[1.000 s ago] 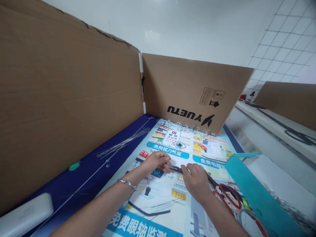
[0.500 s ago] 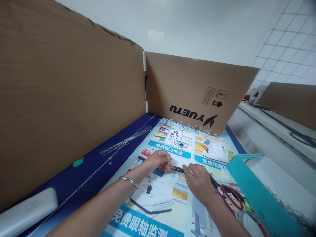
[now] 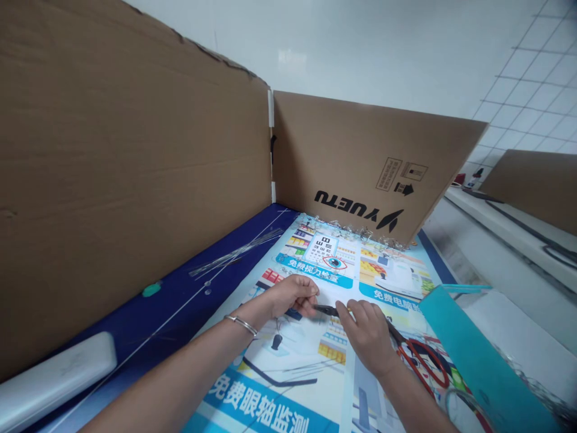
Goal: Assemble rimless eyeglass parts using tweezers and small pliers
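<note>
My right hand is closed around dark-jawed pliers, their nose pointing left. My left hand is pinched just off the plier tip; whatever lies between thumb and fingers is too small to make out. Beneath both hands is a printed poster with an eye chart and Chinese lettering. Some thin wire pieces lie on it, nearer to me. Scissors with red handles rest to the right of my right wrist.
Cardboard walls stand at left and at the back. Small twisted wire bits line the back wall's foot. A bundle of thin wires and a white case lie left. A teal box with tangled wire is at right.
The whole view has shifted slightly, so things appear a little farther right. Both hands keep nearly the same pose, with the pliers still at the left fingertips.
</note>
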Demonstrator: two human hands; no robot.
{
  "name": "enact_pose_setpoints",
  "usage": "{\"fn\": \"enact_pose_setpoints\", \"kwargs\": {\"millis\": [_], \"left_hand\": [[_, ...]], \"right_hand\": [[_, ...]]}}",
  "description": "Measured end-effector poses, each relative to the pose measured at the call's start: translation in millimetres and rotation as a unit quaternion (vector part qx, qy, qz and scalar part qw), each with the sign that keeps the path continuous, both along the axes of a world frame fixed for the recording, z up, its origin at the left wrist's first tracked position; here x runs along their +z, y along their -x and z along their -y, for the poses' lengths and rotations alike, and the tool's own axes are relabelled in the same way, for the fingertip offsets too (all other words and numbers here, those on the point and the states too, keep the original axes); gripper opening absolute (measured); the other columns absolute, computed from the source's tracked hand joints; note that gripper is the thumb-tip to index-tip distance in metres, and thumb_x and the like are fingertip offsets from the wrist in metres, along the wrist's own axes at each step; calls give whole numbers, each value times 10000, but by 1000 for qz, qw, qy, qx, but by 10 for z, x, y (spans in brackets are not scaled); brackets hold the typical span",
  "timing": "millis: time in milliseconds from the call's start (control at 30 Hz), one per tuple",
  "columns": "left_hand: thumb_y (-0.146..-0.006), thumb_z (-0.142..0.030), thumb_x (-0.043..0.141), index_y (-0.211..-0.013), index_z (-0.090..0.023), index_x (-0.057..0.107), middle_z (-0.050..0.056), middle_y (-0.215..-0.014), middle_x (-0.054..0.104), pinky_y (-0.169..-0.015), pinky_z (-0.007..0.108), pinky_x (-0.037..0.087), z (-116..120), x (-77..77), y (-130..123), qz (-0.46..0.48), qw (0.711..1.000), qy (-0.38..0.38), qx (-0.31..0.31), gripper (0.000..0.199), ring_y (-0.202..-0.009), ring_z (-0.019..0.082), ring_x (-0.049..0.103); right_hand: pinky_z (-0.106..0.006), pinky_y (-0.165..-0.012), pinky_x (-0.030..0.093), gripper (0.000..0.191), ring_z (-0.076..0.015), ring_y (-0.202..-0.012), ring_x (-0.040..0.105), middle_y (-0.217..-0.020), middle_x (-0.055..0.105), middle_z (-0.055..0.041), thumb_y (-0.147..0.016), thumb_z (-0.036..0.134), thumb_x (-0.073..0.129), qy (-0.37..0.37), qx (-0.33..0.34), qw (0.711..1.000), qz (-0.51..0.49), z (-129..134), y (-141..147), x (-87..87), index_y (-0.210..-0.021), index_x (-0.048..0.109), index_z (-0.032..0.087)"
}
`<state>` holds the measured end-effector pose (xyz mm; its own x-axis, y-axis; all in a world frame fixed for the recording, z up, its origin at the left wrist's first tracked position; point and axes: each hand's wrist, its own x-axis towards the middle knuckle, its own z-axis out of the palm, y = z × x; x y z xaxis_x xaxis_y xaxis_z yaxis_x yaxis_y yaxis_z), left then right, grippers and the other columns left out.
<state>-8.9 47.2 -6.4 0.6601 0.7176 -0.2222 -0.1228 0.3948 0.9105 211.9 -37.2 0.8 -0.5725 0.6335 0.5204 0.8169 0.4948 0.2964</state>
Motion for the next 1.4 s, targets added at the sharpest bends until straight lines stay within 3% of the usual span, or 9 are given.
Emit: {"fn": "enact_pose_setpoints", "kwargs": {"millis": [633, 1133, 1400], "left_hand": [[-641, -388, 656, -781, -120, 547, 39, -677, 619, -500, 259, 477, 6, 4, 11, -5, 1000, 9, -3, 321, -536, 170, 625], [-717, -389, 569, -758, -127, 549, 51, -690, 637, -542, 252, 477, 36, 163, 1, -56, 986, -148, 46, 266, -540, 127, 597], [-743, -352, 534, -765, -130, 566, 47, -719, 638, -580, 248, 487, 37, 166, 3, -81, 977, -193, 40, 225, -597, 130, 604]], "right_hand": [[-353, -690, 336, 334, -198, -864, 479, -972, 566, -71, -863, 131, 404, -13, 18, 1000, 7, 2, 10, 41, -1165, 484, 250], [-339, -637, 334, 269, -189, -737, 449, -832, 556, -73, -846, 183, 436, 32, -23, 999, 22, -17, 83, -18, -1103, 512, 193], [-278, -655, 370, 206, -172, -756, 507, -793, 566, -55, -845, 277, 457, 126, -32, 989, -68, -37, 95, -120, -1019, 541, 207]]}}
